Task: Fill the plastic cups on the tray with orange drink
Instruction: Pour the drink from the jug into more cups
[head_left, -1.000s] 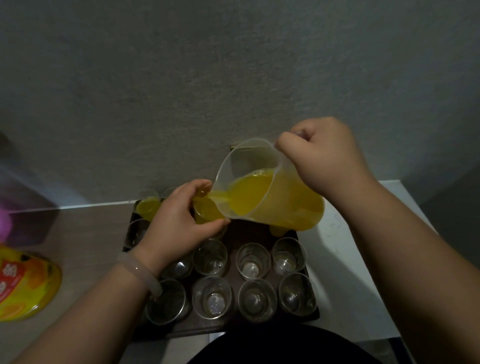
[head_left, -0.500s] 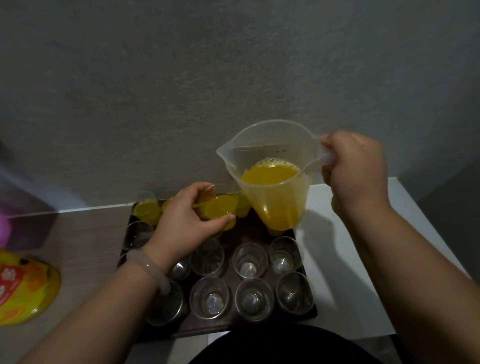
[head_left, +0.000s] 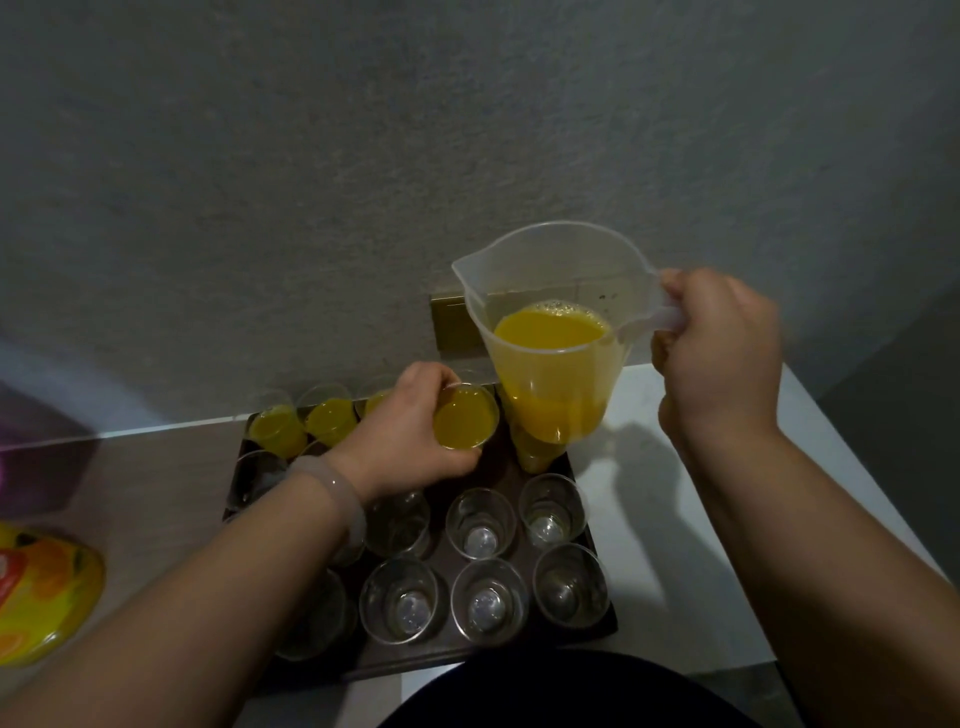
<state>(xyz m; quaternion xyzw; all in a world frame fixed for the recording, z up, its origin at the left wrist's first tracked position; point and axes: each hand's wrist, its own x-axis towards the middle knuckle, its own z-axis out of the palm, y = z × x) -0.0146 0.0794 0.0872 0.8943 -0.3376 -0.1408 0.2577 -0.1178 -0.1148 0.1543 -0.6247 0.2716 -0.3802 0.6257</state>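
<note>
My left hand (head_left: 402, 434) grips a plastic cup (head_left: 464, 418) full of orange drink, low over the back of the dark tray (head_left: 605, 621). My right hand (head_left: 714, 353) holds the handle of a clear plastic jug (head_left: 553, 332), upright and about half full of orange drink, above the tray's back right corner. Filled cups (head_left: 278, 428) stand along the tray's back row, one (head_left: 532, 452) under the jug. Several empty clear cups (head_left: 480, 522) fill the two front rows; my left forearm hides some of them.
The tray lies on a counter against a grey wall (head_left: 311, 182). A yellow and orange packet (head_left: 39, 592) lies at the left edge. A purple object (head_left: 36, 441) sits at the far left. A brass-coloured wall plate (head_left: 454, 322) is behind the jug.
The jug has tipped back from pouring to upright and moved right and up. My left hand has carried the filled cup down toward the tray's back row.
</note>
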